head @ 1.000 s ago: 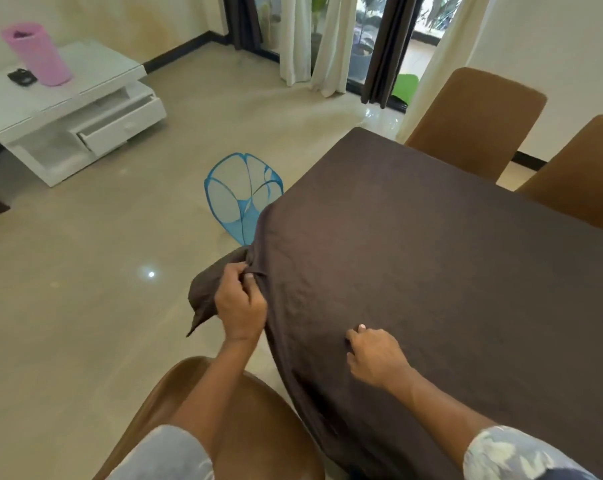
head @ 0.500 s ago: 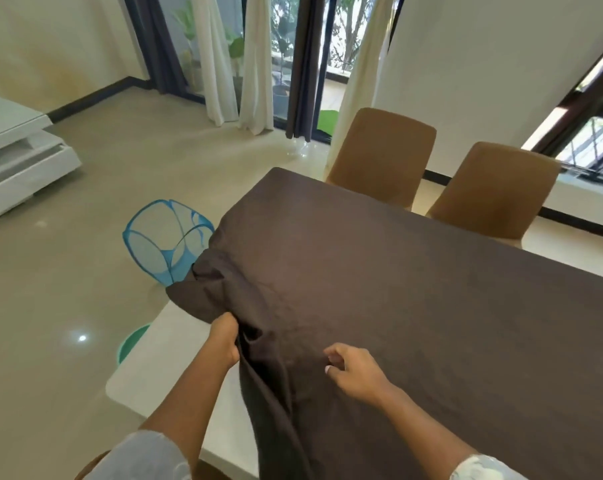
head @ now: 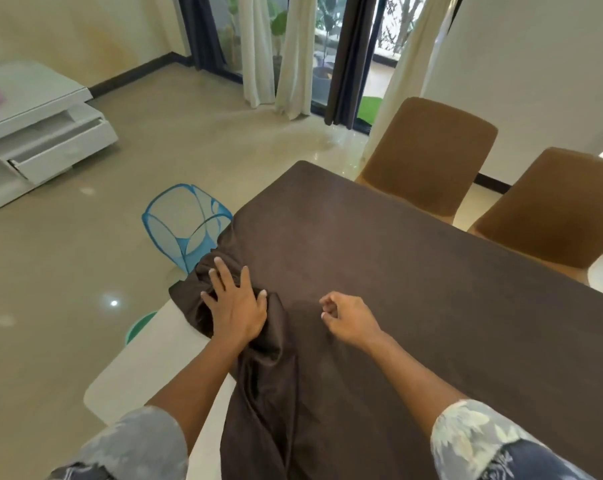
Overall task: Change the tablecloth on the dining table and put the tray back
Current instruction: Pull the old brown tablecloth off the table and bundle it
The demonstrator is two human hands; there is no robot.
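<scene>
Near-left corner of the white surface (head: 147, 368) is left bare, its rounded edge exposed; the rest is covered by the brown tablecloth (head: 397, 289) out to the far corner. Open floor (head: 68, 271) is seen to the left, w/ a blue mesh hamper (head: 182, 226) stood just beside the left edge & a green round item (head: 139, 327) partly hidden behind the bare corner. Two brown chairs (head: 428, 157) are set along the far-right side. The cloth is bunched into folds at the near left. The left hand (head: 236, 306) is laid flat on that bunch, fingers spread wide. The right hand (head: 348, 320) is held further right over flat cloth, fingers loosely curled, nothing gripped.
</scene>
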